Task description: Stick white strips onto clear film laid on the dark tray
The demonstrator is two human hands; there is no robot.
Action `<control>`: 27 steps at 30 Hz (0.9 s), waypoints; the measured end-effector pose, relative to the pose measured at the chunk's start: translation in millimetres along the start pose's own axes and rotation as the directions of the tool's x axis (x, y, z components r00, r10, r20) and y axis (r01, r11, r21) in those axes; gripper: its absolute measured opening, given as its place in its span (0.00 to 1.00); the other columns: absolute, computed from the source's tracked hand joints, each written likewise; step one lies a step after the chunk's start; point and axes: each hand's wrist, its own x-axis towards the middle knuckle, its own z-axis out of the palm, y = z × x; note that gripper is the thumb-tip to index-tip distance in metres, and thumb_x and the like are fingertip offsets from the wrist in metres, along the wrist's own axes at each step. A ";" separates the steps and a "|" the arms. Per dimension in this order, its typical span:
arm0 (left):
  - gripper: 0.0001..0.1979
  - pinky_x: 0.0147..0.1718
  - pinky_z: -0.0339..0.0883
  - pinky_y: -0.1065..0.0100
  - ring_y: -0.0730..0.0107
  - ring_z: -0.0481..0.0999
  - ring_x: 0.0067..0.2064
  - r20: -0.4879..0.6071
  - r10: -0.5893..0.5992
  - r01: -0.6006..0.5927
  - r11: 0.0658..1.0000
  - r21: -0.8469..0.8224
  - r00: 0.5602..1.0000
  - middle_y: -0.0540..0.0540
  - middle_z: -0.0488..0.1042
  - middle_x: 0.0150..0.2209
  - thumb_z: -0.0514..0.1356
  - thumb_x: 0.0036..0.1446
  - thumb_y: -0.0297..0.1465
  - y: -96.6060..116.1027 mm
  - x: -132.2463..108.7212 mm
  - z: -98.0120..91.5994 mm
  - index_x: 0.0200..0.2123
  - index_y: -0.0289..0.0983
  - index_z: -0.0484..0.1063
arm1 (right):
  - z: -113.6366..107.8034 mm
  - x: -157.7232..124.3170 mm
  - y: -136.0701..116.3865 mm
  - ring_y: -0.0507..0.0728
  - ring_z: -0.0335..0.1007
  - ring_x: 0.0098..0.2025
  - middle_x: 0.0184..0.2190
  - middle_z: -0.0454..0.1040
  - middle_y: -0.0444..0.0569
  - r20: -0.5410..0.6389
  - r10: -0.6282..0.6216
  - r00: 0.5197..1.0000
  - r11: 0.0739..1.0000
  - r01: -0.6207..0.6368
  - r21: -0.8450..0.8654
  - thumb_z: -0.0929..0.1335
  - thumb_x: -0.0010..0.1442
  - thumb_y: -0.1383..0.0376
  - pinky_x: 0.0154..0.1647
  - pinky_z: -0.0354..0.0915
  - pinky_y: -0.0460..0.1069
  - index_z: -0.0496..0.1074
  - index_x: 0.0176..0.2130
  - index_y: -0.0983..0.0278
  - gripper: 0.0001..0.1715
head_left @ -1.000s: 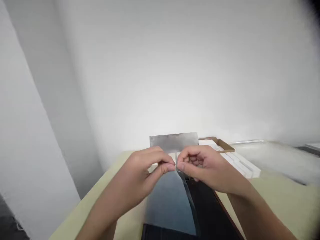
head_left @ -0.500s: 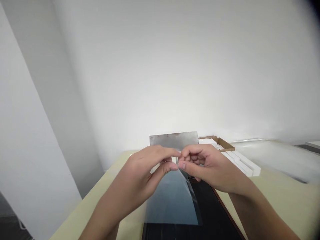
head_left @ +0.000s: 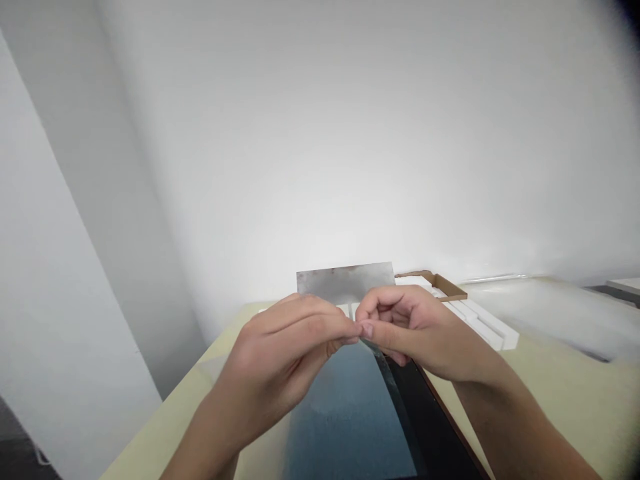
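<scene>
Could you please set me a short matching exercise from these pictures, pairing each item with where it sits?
Items:
1. clear plastic film
2. dark flat panel
3. grey metal sheet
4. white foam blocks

Places:
A. beyond the hands, at the far edge
B. beside a cardboard strip
C. pinched between the left hand and right hand
D. on the table, partly under the film

Pairs: 1-C, 2-D, 3-A, 4-B

I report the gray metal sheet (head_left: 345,283) partly hidden behind the left hand (head_left: 275,360) and right hand (head_left: 415,327), the clear film (head_left: 345,413) cut off by the bottom edge, and the far-right tabletop (head_left: 560,380) blurred.
</scene>
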 end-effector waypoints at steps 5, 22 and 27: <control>0.18 0.39 0.71 0.68 0.71 0.78 0.41 0.018 0.034 -0.035 0.999 0.028 0.999 0.46 0.80 0.42 0.62 0.65 0.14 1.2 -2.3 -1.6 0.51 0.39 0.78 | -1.8 -0.2 0.3 0.45 0.58 0.22 0.21 0.66 0.36 0.043 -0.004 0.999 0.999 0.003 0.039 0.75 0.65 0.62 0.22 0.53 0.42 0.75 0.37 0.64 0.09; 0.19 0.41 0.69 0.65 0.69 0.79 0.41 0.063 0.034 -0.039 0.996 0.079 0.997 0.47 0.81 0.43 0.58 0.64 0.12 5.5 -4.3 -2.9 0.50 0.40 0.75 | -1.9 5.1 6.4 0.45 0.52 0.18 0.17 0.63 0.35 0.098 0.027 0.995 0.973 -0.049 0.225 0.73 0.68 0.57 0.21 0.50 0.44 0.74 0.37 0.64 0.14; 0.17 0.41 0.68 0.67 0.71 0.77 0.42 0.050 -0.030 0.025 0.995 0.097 0.998 0.48 0.78 0.40 0.54 0.67 0.13 5.3 -6.8 0.5 0.46 0.40 0.72 | 2.1 -1.6 -2.7 0.47 0.57 0.21 0.20 0.63 0.36 0.035 0.038 0.999 0.999 -0.039 0.036 0.70 0.71 0.51 0.24 0.53 0.45 0.72 0.38 0.62 0.17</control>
